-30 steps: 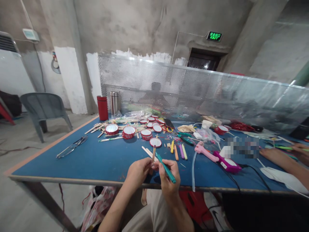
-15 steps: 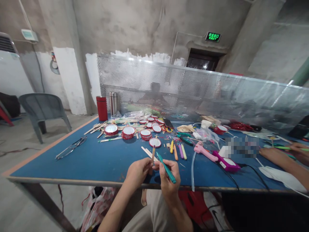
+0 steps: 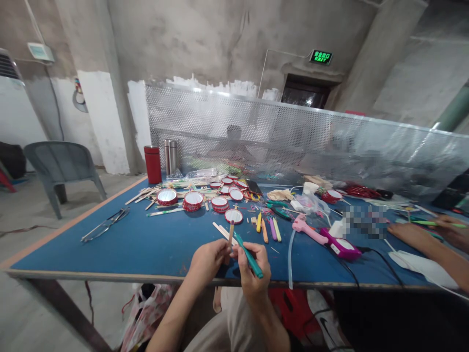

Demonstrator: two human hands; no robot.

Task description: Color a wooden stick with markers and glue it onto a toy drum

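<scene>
My left hand (image 3: 207, 260) pinches a wooden craft stick (image 3: 231, 231) upright over the near edge of the blue table (image 3: 146, 244). My right hand (image 3: 253, 271) is closed round a teal marker (image 3: 248, 254), whose tip meets the stick near my left fingers. Just beyond my hands lie two more wooden sticks (image 3: 221, 230), a small red-rimmed drum (image 3: 233, 216), and several coloured markers (image 3: 267, 229).
More red-rimmed drums (image 3: 193, 199) and loose sticks cover the table's middle. A pink glue gun (image 3: 306, 229), a purple glue gun (image 3: 340, 248), a red cup (image 3: 153, 164), a steel flask (image 3: 170, 157) and metal tongs (image 3: 104, 225) lie about. Another person's hands (image 3: 417, 234) work at right. A perforated screen (image 3: 293, 137) backs the table.
The view has drifted slightly; my hands stay together with the stick and marker, shifted a little lower-left in the picture. Nothing was picked up or let go.
</scene>
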